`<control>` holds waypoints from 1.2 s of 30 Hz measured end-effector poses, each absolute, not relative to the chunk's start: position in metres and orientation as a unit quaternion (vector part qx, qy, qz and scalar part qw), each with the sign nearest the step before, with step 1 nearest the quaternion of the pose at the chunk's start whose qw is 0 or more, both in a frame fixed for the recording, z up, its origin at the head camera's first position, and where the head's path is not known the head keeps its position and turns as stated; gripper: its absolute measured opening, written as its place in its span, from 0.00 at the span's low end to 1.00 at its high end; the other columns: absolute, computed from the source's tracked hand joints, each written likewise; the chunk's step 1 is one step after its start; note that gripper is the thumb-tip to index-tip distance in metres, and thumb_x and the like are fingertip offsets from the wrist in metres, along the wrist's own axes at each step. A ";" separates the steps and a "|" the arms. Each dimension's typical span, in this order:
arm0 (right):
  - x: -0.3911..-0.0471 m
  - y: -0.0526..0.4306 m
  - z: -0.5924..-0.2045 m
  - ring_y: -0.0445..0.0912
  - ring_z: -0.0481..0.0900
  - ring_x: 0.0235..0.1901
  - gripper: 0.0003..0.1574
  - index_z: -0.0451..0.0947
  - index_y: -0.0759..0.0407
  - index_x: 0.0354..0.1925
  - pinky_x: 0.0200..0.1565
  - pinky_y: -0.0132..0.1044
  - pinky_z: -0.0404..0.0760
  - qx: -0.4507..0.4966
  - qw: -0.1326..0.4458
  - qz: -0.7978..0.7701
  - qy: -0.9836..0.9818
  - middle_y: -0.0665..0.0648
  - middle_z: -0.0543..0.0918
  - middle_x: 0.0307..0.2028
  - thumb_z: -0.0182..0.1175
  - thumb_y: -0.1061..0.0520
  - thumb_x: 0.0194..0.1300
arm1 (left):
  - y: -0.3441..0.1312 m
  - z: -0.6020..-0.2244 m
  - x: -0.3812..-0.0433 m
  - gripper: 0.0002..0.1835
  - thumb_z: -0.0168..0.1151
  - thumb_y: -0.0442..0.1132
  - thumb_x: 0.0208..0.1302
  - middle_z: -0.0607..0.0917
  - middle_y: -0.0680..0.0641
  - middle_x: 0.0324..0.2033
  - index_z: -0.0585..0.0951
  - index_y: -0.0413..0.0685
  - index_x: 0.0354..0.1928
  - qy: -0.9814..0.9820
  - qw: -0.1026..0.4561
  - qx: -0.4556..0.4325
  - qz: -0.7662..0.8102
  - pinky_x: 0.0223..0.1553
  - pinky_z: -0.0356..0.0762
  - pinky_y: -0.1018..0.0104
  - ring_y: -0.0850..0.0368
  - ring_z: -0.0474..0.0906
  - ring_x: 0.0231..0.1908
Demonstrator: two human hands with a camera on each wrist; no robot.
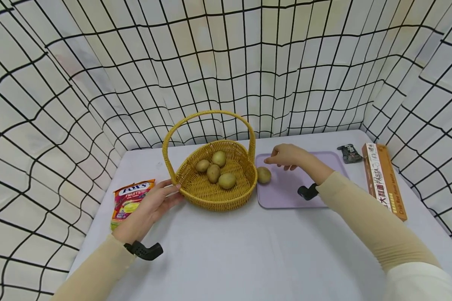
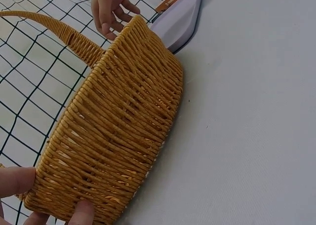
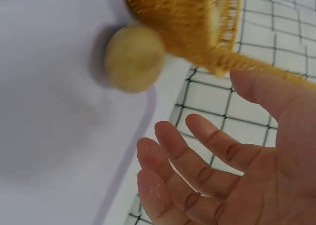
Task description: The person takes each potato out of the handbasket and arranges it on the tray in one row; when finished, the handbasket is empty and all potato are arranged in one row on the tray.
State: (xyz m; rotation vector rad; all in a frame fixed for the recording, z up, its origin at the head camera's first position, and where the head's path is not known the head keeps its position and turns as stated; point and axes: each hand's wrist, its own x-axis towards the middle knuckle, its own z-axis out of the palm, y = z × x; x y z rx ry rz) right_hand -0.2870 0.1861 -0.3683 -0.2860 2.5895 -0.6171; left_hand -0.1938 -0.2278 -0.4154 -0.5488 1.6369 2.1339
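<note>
A yellow wicker basket (image 1: 214,205) with a tall arched handle stands on the table, with several potatoes (image 1: 227,181) inside. My left hand (image 1: 162,202) holds its left end; in the left wrist view the thumb lies at the rim and a fingertip (image 2: 83,212) on the woven side. One more potato (image 1: 264,175) lies at the left edge of the lilac tray (image 1: 286,196), close beside the basket. Above that tray hovers my right hand (image 1: 288,155), fingers loosely bent and apart from the potato. In the right wrist view its palm holds nothing.
A bag of Fox's fruit sweets (image 1: 133,198) lies left of the basket, partly behind my left forearm. Right of the tray are a small black packet (image 1: 350,154) and a long pasta box (image 1: 385,179). Black netting over white cloth (image 1: 226,62) encloses the table's back and sides.
</note>
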 end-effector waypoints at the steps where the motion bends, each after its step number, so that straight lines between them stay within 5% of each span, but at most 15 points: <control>1: -0.285 0.185 -0.366 0.53 0.84 0.38 0.33 0.76 0.61 0.58 0.35 0.39 0.85 -0.106 0.228 -0.223 0.942 0.64 0.86 0.50 0.58 0.36 0.73 | -0.228 -0.415 -0.194 0.44 0.58 0.35 0.77 0.52 0.42 0.81 0.44 0.51 0.84 0.584 0.197 -0.197 0.762 0.76 0.64 0.54 0.44 0.60 0.76; 15: -0.266 0.151 -0.325 0.53 0.85 0.41 0.26 0.78 0.56 0.52 0.40 0.42 0.87 -0.146 0.226 -0.222 0.937 0.60 0.85 0.47 0.59 0.37 0.73 | -0.227 -0.416 -0.199 0.43 0.56 0.33 0.78 0.53 0.42 0.81 0.44 0.51 0.84 0.579 0.196 -0.202 0.765 0.75 0.64 0.53 0.42 0.60 0.76; 23: -0.267 0.130 -0.322 0.50 0.85 0.40 0.17 0.78 0.57 0.52 0.39 0.37 0.84 -0.191 0.223 -0.220 0.930 0.60 0.85 0.47 0.57 0.48 0.73 | -0.227 -0.415 -0.199 0.43 0.57 0.34 0.78 0.52 0.41 0.81 0.44 0.51 0.84 0.582 0.203 -0.197 0.762 0.76 0.63 0.53 0.43 0.59 0.76; 36: -0.272 0.090 -0.328 0.48 0.78 0.47 0.19 0.80 0.54 0.54 0.49 0.41 0.81 -0.248 0.211 -0.208 0.922 0.55 0.83 0.51 0.59 0.48 0.69 | -0.227 -0.415 -0.197 0.42 0.55 0.34 0.78 0.50 0.41 0.81 0.44 0.48 0.84 0.573 0.206 -0.194 0.769 0.78 0.60 0.54 0.43 0.56 0.78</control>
